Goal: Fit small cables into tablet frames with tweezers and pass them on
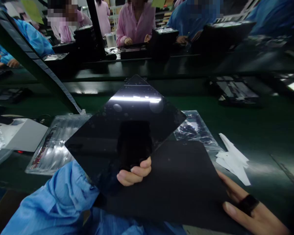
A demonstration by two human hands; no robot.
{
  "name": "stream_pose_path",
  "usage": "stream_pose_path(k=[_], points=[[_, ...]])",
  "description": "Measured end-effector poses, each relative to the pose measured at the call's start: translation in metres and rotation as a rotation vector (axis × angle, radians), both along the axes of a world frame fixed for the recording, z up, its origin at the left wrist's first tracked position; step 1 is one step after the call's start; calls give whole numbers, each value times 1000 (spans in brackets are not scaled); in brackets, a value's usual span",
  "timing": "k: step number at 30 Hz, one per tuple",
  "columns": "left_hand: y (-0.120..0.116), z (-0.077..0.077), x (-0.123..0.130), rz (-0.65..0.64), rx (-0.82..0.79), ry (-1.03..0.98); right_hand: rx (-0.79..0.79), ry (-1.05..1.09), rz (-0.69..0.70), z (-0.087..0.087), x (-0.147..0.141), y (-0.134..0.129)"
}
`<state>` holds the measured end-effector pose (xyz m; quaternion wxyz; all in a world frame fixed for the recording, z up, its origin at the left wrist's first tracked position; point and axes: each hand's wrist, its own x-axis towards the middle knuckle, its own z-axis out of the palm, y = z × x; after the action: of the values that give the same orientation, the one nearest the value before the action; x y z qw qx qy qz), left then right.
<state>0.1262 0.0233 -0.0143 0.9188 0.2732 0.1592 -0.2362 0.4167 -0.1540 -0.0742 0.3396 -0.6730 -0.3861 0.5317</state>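
- Here's the heart of it: a glossy black panel (112, 133) sits mid-view, tilted like a diamond, one corner at twelve o'clock and a bright light streak across its face.
- Left hand (134, 173), at six o'clock: fingers curled at the panel's lower edge, firm-looking hold; palm and thumb are hidden beneath.
- Right hand (259, 209), over at four o'clock: partly closed, thumb in front, fingers along the rim, pinching a matte black panel (183, 182) at five o'clock.
- The two panels overlap from here; whether they touch, I can't tell.
- The sound approach, I'd say, is gripping by edges only, since that gloss likely takes every print. Pale round spots show already, marks or reflections, hard to say.
- Keep the faces from rubbing, and level the diamond before bringing it anywhere near the other.
- Mind the table (259, 133): white paper scraps (232, 163) towards four o'clock and a clear bag (196, 127) past three could snag a corner.
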Motion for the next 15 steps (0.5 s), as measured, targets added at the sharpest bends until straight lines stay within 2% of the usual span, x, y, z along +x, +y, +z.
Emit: stream_pose_path(k=[2,4,6,10,13,15], points=[[-2,-14,1,-48,28,28,6,-4,47,-11,10,-3],[-4,-21,1,-66,68,62,15,-5,49,-19,16,-5],[-7,-19,0,-61,120,99,28,-7,42,-22,18,-7],[-10,-5,0,-4,276,160,54,-33,6,-24,19,-8],[-11,1,5,150,511,194,55,-29,-11,-24,20,-8],[-12,2,8,397,750,224,54,-15,-18,-23,19,-8]])
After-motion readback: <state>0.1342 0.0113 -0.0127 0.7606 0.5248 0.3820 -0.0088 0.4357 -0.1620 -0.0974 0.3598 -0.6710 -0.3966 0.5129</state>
